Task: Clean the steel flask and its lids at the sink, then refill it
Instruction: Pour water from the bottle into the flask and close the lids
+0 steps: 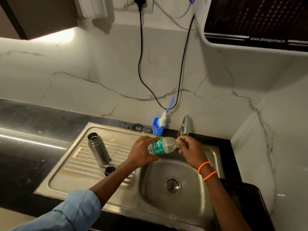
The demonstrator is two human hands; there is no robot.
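The steel flask (98, 148) stands upright and uncapped on the ribbed draining board (80, 165) left of the basin. A black lid (109, 170) lies on the board just in front of it, partly hidden by my left forearm. My left hand (141, 151) grips a clear plastic water bottle (162, 145) with a green label, held sideways over the basin's back edge. My right hand (190, 148) pinches the bottle's green cap at its neck, right under the tap (185, 125).
The steel sink basin (150, 189) with its drain (172, 185) lies below my hands. A blue cup (158, 128) holding a bottle brush (164, 116) stands at the back wall. Black cords hang down the marble wall. A water purifier (256, 22) hangs upper right; a black rack (246, 197) sits right.
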